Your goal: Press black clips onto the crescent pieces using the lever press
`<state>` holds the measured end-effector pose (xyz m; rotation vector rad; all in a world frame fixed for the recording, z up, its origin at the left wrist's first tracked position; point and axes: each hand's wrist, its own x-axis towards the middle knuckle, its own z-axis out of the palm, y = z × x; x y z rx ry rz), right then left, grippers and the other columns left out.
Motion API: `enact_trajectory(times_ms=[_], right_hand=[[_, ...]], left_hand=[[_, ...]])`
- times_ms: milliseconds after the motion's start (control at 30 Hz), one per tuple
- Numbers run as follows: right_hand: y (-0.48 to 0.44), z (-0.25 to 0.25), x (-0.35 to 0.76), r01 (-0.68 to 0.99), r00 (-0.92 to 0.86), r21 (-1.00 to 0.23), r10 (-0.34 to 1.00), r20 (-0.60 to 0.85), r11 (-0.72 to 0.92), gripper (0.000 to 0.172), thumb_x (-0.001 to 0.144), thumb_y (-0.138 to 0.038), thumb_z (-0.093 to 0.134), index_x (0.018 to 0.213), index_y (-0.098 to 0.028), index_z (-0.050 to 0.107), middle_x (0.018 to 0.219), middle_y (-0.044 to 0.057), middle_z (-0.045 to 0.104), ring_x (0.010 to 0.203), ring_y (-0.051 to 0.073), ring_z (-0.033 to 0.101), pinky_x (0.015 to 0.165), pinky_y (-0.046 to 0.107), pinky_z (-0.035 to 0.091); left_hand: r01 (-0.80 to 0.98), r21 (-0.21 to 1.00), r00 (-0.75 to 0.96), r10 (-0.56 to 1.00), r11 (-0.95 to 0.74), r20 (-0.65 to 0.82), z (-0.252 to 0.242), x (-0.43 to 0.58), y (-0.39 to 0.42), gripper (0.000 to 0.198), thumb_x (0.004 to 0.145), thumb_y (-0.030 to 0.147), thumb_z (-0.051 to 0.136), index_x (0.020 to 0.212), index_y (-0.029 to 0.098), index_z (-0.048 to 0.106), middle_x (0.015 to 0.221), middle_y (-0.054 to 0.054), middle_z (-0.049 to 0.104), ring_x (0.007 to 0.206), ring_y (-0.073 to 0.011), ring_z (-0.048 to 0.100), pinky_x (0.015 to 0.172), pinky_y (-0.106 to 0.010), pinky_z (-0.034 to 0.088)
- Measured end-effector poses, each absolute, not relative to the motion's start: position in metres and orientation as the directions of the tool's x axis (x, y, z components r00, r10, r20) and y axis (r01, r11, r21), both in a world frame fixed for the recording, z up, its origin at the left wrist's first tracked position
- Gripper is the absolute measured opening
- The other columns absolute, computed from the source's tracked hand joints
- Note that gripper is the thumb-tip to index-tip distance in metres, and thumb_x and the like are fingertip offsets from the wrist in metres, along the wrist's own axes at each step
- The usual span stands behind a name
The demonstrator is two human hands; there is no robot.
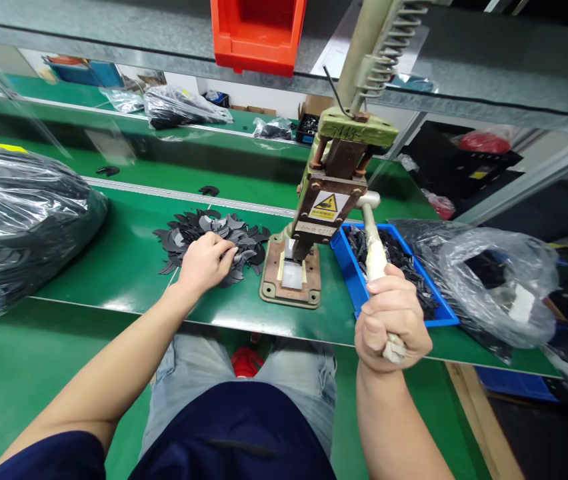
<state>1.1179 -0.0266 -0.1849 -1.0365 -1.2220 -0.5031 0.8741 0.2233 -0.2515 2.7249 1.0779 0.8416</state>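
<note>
Crescents (197, 228) of thin, dark, flat sheet lie heaped left of centre in the frame, axes at mixed angles, directly under the left hand (207, 265); whether its fingers close on one cannot be told. Right hand (395, 317) is clamped round the pale-wrapped lever handle (376, 258). Bench press (333, 180): worn metal, part green-painted.

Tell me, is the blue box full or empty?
Not empty: black pieces lie inside the blue box. The right hand hides part, so I can't tell how full.
</note>
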Motion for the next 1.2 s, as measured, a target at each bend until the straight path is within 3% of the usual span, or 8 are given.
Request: enact_trajectory(times_ms=[133,267,467,600,733,933,1033,1200], right_hand=[[-0.025,-0.186,1.118,0.795,0.321,-0.373,0.189,0.928,0.478,0.023,0.081,-0.038,0.070,0.065,-0.030,0.056,0.062,-0.004,0.058,0.074,0.025,0.067,0.103,0.067,0.056],[-0.025,-0.185,1.118,0.800,0.317,-0.364,0.181,0.931,0.477,0.021,0.079,-0.037,0.070,0.064,-0.030,0.056,0.060,-0.004,0.058,0.072,0.025,0.067,0.102,0.068,0.056],[-0.025,-0.183,1.116,0.784,0.311,-0.359,0.181,0.933,0.506,0.023,0.081,-0.033,0.071,0.064,-0.027,0.056,0.062,-0.004,0.059,0.076,0.023,0.067,0.105,0.063,0.055],[-0.025,-0.182,1.116,0.773,0.301,-0.360,0.198,0.933,0.522,0.023,0.082,-0.027,0.071,0.064,-0.025,0.056,0.066,-0.005,0.062,0.080,0.020,0.067,0.108,0.059,0.054],[-0.026,-0.182,1.116,0.769,0.290,-0.352,0.199,0.936,0.533,0.023,0.083,-0.026,0.071,0.065,-0.024,0.057,0.067,-0.005,0.062,0.083,0.019,0.068,0.109,0.058,0.053],[-0.027,-0.182,1.116,0.775,0.284,-0.350,0.204,0.937,0.527,0.023,0.083,-0.026,0.071,0.066,-0.022,0.056,0.068,-0.005,0.063,0.083,0.019,0.068,0.108,0.060,0.053],[-0.028,-0.183,1.117,0.781,0.282,-0.350,0.208,0.936,0.517,0.025,0.085,-0.027,0.071,0.066,-0.022,0.056,0.068,-0.006,0.062,0.083,0.018,0.068,0.108,0.059,0.054],[-0.027,-0.186,1.118,0.796,0.292,-0.350,0.193,0.937,0.494,0.029,0.089,-0.035,0.069,0.065,-0.025,0.056,0.066,-0.005,0.061,0.081,0.018,0.068,0.105,0.061,0.057]], left_hand=[[0.481,0.564,0.571,0.728,-0.671,0.380,-0.241,0.852,0.219,0.040,0.105,0.051,0.054,0.126,0.026,0.078,0.098,-0.005,0.080,0.080,-0.0194,0.072,0.078,-0.030,0.055],[0.350,0.762,0.688,0.702,-0.545,0.185,-0.241,0.840,0.206,0.041,0.104,0.055,0.058,0.123,0.024,0.077,0.095,-0.003,0.082,0.080,-0.0187,0.075,0.076,-0.027,0.058],[0.332,0.558,0.770,0.560,-0.761,0.305,-0.253,0.856,0.201,0.026,0.098,0.048,0.068,0.094,0.022,0.069,0.092,-0.004,0.071,0.080,-0.0182,0.066,0.073,-0.029,0.053],[0.293,0.492,0.816,0.483,-0.820,0.317,-0.273,0.874,0.198,0.010,0.103,0.032,0.059,0.102,0.023,0.063,0.098,-0.004,0.065,0.085,-0.0184,0.064,0.078,-0.031,0.052],[0.346,0.536,0.754,0.569,-0.770,0.330,-0.297,0.885,0.182,0.025,0.103,0.037,0.065,0.121,0.022,0.058,0.092,-0.001,0.066,0.078,-0.0176,0.064,0.073,-0.029,0.051],[0.426,0.418,0.786,0.557,-0.802,0.267,-0.307,0.892,0.160,0.030,0.110,0.046,0.049,0.093,0.023,0.057,0.090,-0.006,0.067,0.083,-0.0215,0.068,0.072,-0.031,0.048],[0.404,0.551,0.794,0.579,-0.731,0.185,-0.291,0.893,0.163,0.025,0.110,0.042,0.047,0.095,0.023,0.053,0.088,-0.006,0.067,0.081,-0.0228,0.069,0.072,-0.033,0.049],[0.308,0.882,0.813,0.580,-0.357,-0.049,-0.258,0.903,0.183,0.028,0.107,0.050,0.051,0.105,0.022,0.051,0.081,-0.002,0.069,0.072,-0.0189,0.071,0.067,-0.030,0.054]])
